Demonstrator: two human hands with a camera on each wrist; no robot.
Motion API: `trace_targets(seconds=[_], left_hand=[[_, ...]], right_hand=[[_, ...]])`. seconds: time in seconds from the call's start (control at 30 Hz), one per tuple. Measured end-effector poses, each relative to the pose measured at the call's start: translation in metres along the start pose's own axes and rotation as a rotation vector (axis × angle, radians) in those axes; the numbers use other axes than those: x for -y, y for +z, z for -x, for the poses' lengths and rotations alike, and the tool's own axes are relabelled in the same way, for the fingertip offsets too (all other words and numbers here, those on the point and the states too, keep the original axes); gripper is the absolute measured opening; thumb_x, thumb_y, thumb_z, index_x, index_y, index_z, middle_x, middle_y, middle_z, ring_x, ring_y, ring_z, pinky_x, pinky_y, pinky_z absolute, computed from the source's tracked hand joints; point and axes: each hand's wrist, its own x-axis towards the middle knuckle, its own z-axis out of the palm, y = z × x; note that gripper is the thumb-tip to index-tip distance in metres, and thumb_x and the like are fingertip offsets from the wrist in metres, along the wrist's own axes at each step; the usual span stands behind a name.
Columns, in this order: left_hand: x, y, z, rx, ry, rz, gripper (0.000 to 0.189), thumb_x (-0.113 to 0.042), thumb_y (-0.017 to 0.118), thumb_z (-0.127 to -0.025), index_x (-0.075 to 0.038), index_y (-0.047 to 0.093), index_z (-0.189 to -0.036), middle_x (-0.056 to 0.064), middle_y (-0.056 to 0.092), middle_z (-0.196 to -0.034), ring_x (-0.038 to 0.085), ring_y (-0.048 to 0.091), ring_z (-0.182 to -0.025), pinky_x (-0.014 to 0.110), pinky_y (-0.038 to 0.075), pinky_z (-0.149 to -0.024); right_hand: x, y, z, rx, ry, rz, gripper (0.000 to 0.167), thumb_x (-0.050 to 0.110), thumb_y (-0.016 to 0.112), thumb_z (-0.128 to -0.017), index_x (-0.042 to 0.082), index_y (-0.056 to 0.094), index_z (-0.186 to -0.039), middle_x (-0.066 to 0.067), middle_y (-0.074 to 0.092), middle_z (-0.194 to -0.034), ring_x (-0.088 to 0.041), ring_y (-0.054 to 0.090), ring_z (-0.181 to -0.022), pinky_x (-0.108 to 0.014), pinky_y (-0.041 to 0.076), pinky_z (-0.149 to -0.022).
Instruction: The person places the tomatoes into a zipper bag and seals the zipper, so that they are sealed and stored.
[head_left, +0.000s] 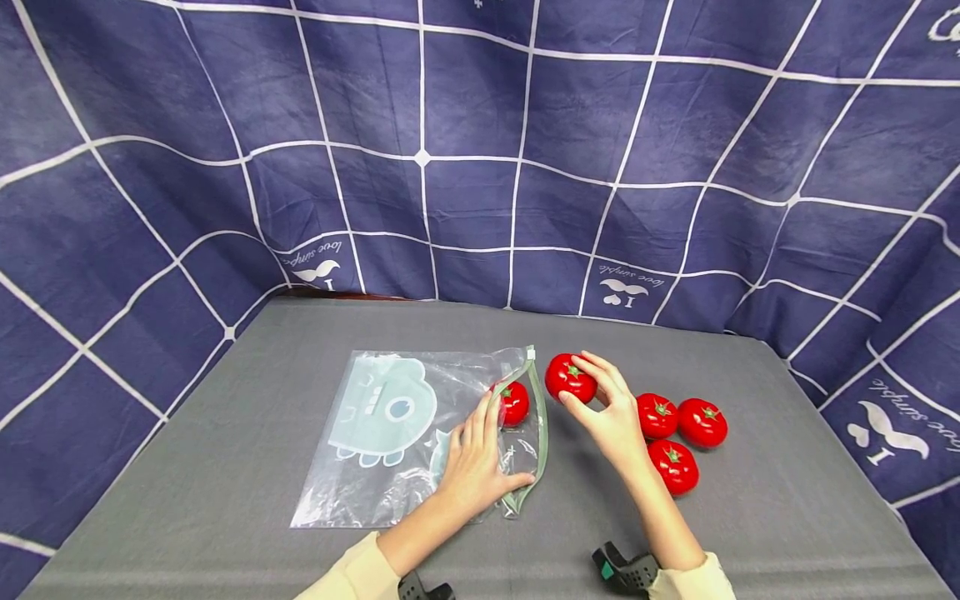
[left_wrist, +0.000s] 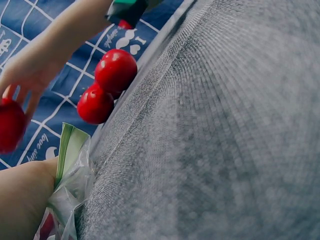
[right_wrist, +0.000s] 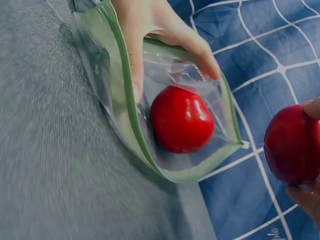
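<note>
A clear zip bag (head_left: 330,492) with a green edge and a pale blue cartoon print lies flat, its mouth to the right. My left hand (head_left: 474,457) rests on the bag at its mouth, thumb and fingers spread. The mouth gapes around those fingers in the right wrist view. Just inside sits a red tomato (right_wrist: 182,120), partly covered by the left fingers in the head view. My right hand (head_left: 617,417) grips another tomato (head_left: 567,377) between thumb and fingers, just right of the mouth and apart from it.
Three more tomatoes (head_left: 702,422) stand grouped on the grey table (head_left: 225,450), right of my right forearm. A blue curtain (head_left: 480,200) with white grid lines hangs behind the table and along both sides. Dark straps (head_left: 626,571) are on both wrists.
</note>
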Motion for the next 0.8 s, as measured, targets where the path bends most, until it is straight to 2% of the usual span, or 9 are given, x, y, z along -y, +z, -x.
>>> trace_targets(seconds=[0.1,0.2,0.27,0.43,0.57,0.67,0.8], left_hand=[[0.0,0.0,0.0,-0.001,0.003,0.001,0.118,-0.058,0.076,-0.055,-0.008,0.017,-0.143,0.007,0.022,-0.147,0.022,0.039,-0.123,0.043,0.034,-0.096],[0.0,0.0,0.0,-0.001,0.003,0.0,0.117,-0.058,0.076,-0.055,-0.008,0.017,-0.143,0.007,0.023,-0.146,0.022,0.039,-0.123,0.043,0.034,-0.097],[0.0,0.0,0.001,-0.002,0.001,-0.003,0.118,-0.058,0.076,-0.055,-0.008,0.017,-0.143,0.007,0.024,-0.146,0.022,0.039,-0.123,0.043,0.034,-0.097],[0.0,-0.001,0.0,-0.013,0.0,-0.013,0.119,-0.059,0.076,-0.054,-0.008,0.016,-0.143,0.007,0.024,-0.146,0.022,0.04,-0.122,0.042,0.035,-0.096],[0.001,-0.001,0.001,-0.013,0.008,-0.03,0.119,-0.061,0.074,-0.054,-0.008,0.016,-0.143,0.007,0.024,-0.146,0.021,0.04,-0.121,0.042,0.035,-0.095],[0.0,0.0,0.002,-0.012,0.005,-0.038,0.121,-0.063,0.074,-0.054,-0.008,0.014,-0.144,0.007,0.022,-0.147,0.021,0.041,-0.121,0.042,0.035,-0.094],[0.0,0.0,0.001,-0.02,0.004,-0.031,0.123,-0.063,0.074,-0.052,-0.009,0.014,-0.145,0.006,0.022,-0.147,0.021,0.041,-0.12,0.041,0.034,-0.094]], right_hand=[[-0.007,0.009,-0.003,-0.007,0.023,0.008,0.044,0.014,0.072,-0.076,0.016,0.061,-0.119,0.0,0.052,-0.128,-0.01,0.051,-0.113,-0.022,0.046,-0.09],[-0.014,0.017,-0.002,-0.008,0.027,0.013,0.045,0.016,0.073,-0.075,0.016,0.061,-0.119,-0.002,0.052,-0.128,-0.017,0.051,-0.114,-0.038,0.047,-0.09],[-0.018,0.022,-0.001,0.0,0.026,0.018,0.045,0.016,0.073,-0.075,0.015,0.061,-0.118,-0.004,0.052,-0.128,-0.019,0.052,-0.115,-0.041,0.046,-0.09],[-0.029,0.031,0.004,0.028,0.04,0.056,0.046,0.016,0.073,-0.074,0.015,0.061,-0.118,-0.004,0.052,-0.129,-0.017,0.05,-0.116,-0.035,0.046,-0.091],[-0.035,0.038,0.008,0.007,0.058,0.089,0.045,0.017,0.073,-0.074,0.017,0.061,-0.117,-0.002,0.053,-0.128,-0.015,0.051,-0.115,-0.034,0.047,-0.09],[-0.039,0.041,0.012,-0.023,0.049,0.096,0.045,0.016,0.073,-0.073,0.017,0.062,-0.117,-0.003,0.053,-0.128,-0.016,0.051,-0.116,-0.027,0.047,-0.089],[-0.045,0.047,0.017,-0.064,0.01,0.09,0.046,0.014,0.074,-0.072,0.015,0.061,-0.117,-0.004,0.052,-0.129,-0.019,0.05,-0.117,-0.007,0.039,-0.087]])
